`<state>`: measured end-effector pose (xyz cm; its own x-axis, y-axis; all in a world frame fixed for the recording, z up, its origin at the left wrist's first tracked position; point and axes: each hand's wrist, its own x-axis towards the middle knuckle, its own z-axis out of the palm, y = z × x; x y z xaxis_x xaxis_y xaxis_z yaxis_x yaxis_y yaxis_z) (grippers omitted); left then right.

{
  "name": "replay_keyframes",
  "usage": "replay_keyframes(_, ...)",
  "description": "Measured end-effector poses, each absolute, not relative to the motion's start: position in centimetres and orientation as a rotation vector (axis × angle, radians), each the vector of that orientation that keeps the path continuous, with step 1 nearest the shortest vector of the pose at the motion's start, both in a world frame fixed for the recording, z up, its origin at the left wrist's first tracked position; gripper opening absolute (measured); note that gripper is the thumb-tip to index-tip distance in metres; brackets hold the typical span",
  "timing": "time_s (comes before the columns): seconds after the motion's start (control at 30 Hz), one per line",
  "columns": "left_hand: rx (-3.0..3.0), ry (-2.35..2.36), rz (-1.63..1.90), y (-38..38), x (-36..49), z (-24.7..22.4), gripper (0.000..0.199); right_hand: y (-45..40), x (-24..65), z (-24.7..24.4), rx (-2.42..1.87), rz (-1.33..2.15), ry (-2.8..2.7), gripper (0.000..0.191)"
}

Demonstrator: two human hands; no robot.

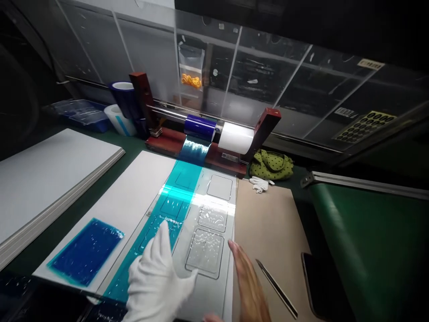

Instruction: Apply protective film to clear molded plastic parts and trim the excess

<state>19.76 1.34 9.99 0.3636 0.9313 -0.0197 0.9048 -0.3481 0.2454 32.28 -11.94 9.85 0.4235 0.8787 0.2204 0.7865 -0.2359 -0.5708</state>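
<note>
Head view: blue film strip (172, 208) lies beneath the gloved left hand (159, 270), thumb spread wide; right of it, the bare right hand (250, 286) extends straight fingers.

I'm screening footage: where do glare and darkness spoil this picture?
Head view: a white band of glare crosses the teal film; head view, too: small glints speckle the blue sheet, and the upper right corner sinks into near-black.
</note>
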Motion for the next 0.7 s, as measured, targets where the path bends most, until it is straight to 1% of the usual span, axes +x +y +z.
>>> replay_keyframes(0.1, 2.590, 1.650, 0.197, 1.1, 20.9, 11.5, 0.112, -10.5, 31.6, 10.4, -1.993, 0.095, -1.571, 0.106)
replay_keyframes(0.17, 2.610, 1.641, 0.221, 0.9, 21.2, 12.0, 0.111, -9.6, 31.1, 11.0, -1.989, 0.100, -1.641, 0.109)
replay_keyframes(0.33, 2.664, 1.551, 0.197, 0.7, 21.4, 12.4, 0.103, -7.9, 30.1, 10.8, -1.968, 0.087, -1.666, 0.102)
replay_keyframes(0.47, 2.749, 1.590, 0.048, 0.8, 22.5, 12.8, 0.078, -7.1, 30.0, 9.6, -1.967, 0.001, -1.642, 0.095)
replay_keyframes(0.53, 2.761, 1.602, 0.028, 0.9, 23.2, 13.1, 0.074, -6.8, 30.7, 9.1, -1.970, 0.010, -1.643, 0.094)
replay_keyframes(0.6, 2.691, 1.645, 0.107, 1.1, 23.9, 13.3, 0.082, -6.1, 32.1, 8.6, -1.959, 0.028, -1.670, 0.094)
replay_keyframes(0.7, 2.514, 1.772, 0.310, 1.5, 23.8, 13.2, 0.110, -4.2, 36.2, 7.2, -1.981, -0.008, -1.737, 0.097)
